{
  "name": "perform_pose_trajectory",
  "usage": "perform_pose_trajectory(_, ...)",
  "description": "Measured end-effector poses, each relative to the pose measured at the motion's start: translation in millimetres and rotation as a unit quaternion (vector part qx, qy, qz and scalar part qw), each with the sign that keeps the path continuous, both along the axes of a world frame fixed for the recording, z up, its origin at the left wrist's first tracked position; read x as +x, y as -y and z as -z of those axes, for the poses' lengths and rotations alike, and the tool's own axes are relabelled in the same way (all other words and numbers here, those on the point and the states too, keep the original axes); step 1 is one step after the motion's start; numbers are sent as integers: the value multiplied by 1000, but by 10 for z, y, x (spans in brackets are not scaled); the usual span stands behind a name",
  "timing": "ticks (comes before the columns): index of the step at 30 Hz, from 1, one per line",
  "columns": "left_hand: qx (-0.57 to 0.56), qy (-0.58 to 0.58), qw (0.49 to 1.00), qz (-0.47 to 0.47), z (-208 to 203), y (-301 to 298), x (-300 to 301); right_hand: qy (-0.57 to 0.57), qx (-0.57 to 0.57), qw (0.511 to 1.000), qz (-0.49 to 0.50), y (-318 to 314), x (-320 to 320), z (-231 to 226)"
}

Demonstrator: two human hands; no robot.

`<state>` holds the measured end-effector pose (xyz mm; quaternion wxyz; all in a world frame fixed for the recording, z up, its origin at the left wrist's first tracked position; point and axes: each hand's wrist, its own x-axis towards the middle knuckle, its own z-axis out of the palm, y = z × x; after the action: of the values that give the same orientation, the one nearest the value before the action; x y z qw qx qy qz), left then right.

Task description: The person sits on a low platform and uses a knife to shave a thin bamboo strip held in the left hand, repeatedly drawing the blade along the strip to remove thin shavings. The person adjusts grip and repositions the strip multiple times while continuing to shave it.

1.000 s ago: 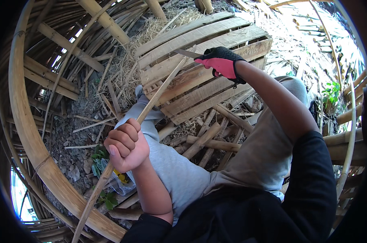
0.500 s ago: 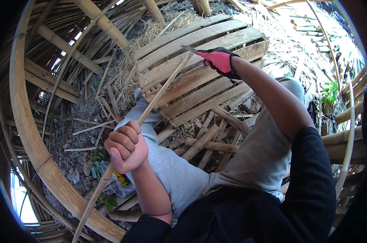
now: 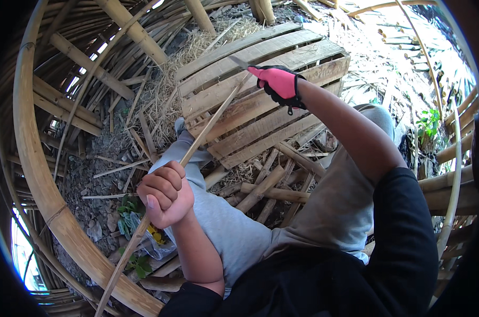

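A long split bamboo strip (image 3: 213,122) slants from the lower left up to the middle of the view. My bare left hand (image 3: 167,193) is wrapped in a fist around it, over my left thigh. At the strip's far end, my right hand (image 3: 279,84), in a pink and black glove, grips a knife. The knife's blade (image 3: 239,62) points up and left, just beyond the strip's tip. The handle is hidden inside the glove. Beneath the strip's far end lies a slatted wooden pallet (image 3: 260,53).
Cut bamboo pieces (image 3: 261,188) lie between my legs. A thick curved bamboo pole (image 3: 65,227) arcs along my left. Straw-like shavings (image 3: 165,100) pile beside the pallet. A clear plastic bag (image 3: 163,245) lies near my left forearm. Bamboo poles (image 3: 450,179) lie at the right.
My right hand has shifted slightly left and toward me with the knife, and the blade now tilts more steeply. My left hand and the strip have hardly moved.
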<state>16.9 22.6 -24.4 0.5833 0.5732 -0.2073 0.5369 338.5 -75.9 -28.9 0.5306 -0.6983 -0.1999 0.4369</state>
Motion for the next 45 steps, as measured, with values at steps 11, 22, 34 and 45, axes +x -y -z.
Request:
perform_pose_trajectory(11,-9,6,1000,4,19,-5,43,79,-18,996,-36,-13,-62,95)
perform_pose_trajectory(22,3,-8,1000,-21,-19,-47,-173,-25,7,995,-94,-24,-222,-81)
perform_pose_trajectory(34,5,-1,1000,-8,-3,-23,-54,61,-47,983,-165,93,-344,-82)
perform_pose_trajectory(45,-1,9,1000,-8,-39,-27,-70,-122,71,990,-13,101,-105,-138)
